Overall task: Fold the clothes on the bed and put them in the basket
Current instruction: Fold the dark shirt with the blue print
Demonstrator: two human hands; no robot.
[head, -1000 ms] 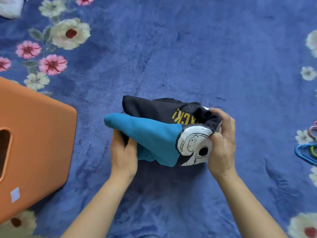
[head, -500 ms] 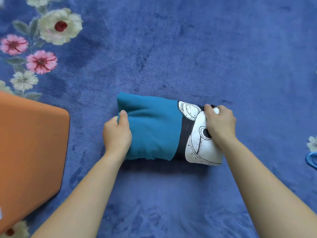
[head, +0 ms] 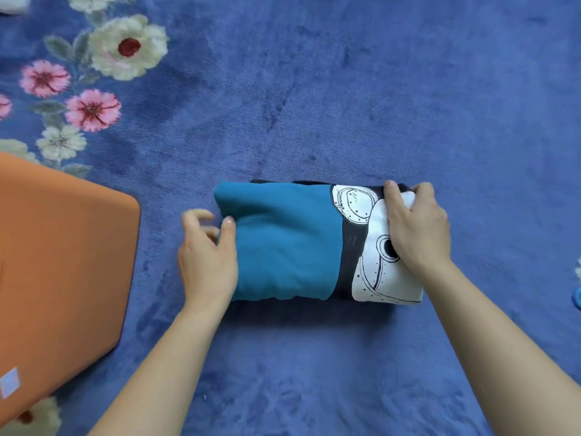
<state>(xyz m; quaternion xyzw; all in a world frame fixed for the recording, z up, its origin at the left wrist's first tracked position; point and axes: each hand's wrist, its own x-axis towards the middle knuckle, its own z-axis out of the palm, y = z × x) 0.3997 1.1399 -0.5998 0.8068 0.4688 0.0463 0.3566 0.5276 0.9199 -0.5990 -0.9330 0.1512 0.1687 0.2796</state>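
Note:
A folded shirt (head: 289,243), teal on the left with a black band and a white cartoon print on the right, lies flat on the blue floral bedspread (head: 345,89). My right hand (head: 415,228) grips the shirt's right end, its fingers curled over the far corner. At the shirt's left edge is my left hand (head: 207,256); the thumb touches the teal cloth, and the blurred fingers are spread loosely off to the left and hold nothing. The orange basket (head: 63,262) stands at the left, a short way from my left hand.
A bit of a blue hanger (head: 577,298) shows at the right edge. Something white (head: 11,3) lies in the far left corner. The bedspread stretches bare beyond and in front of the shirt.
The shirt was rolled over and laid flat, teal side up. My left hand has since let go of its left edge, with the fingers spreading outward. My right hand keeps its grip.

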